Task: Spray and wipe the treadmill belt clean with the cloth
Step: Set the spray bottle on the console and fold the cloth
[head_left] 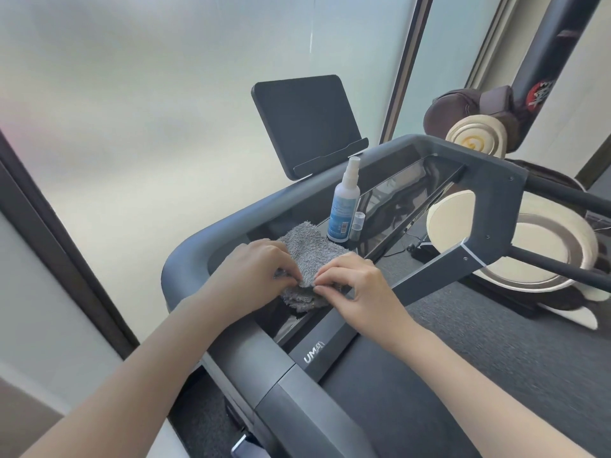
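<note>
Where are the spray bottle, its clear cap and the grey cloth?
spray bottle [342, 213]: head view, blue label.
clear cap [358, 223]: head view, side wall.
grey cloth [307, 248]: head view, bare upper part.

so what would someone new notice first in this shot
At centre, the left hand and right hand pinch a fluffy grey cloth lying on the treadmill console. Just behind the cloth, a white spray bottle stands upright with its clear cap off beside it. A dark tilted screen rises above them.
</note>
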